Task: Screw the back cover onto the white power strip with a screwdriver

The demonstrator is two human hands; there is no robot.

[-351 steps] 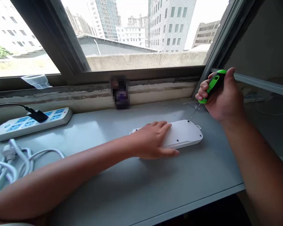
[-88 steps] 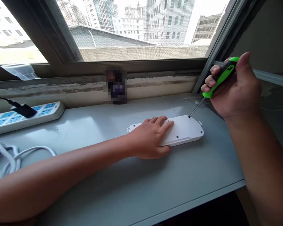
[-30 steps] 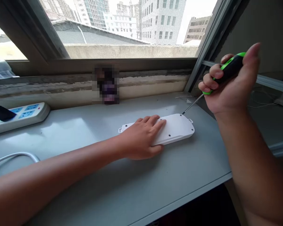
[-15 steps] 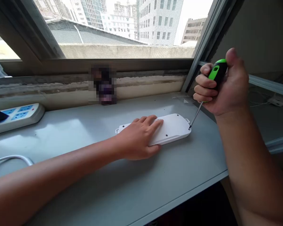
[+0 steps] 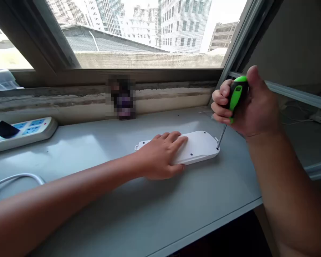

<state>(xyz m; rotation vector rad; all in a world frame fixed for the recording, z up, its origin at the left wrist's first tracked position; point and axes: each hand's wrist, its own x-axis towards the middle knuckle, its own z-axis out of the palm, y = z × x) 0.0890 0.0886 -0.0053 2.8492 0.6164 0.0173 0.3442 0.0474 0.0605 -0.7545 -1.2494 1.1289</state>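
A long white plastic case (image 5: 199, 144) lies flat on the table, dark screw holes in its upper face and a small loop at either end. My left hand (image 5: 164, 155) rests across its middle, fingers on top and thumb along the near edge, holding it against the table. Part of the case is hidden under that hand. My right hand (image 5: 246, 107) is wrapped around the black and green handle of a screwdriver (image 5: 237, 94), thumb raised near the handle's end. The screwdriver's shaft slants down, and its tip meets the hole at the case's right corner.
At the left stands a white power strip (image 5: 46, 128) with blue sockets and a black plug (image 5: 5, 129). A white cable (image 5: 24, 175) curls in front of it. A blurred object (image 5: 123, 101) leans at the back wall under the window. The table's front edge (image 5: 208, 228) runs below.
My right hand has turned the screwdriver and brought its handle lower and more upright. The tip has settled into the corner hole. My left hand keeps its hold on the case; the view shifted slightly.
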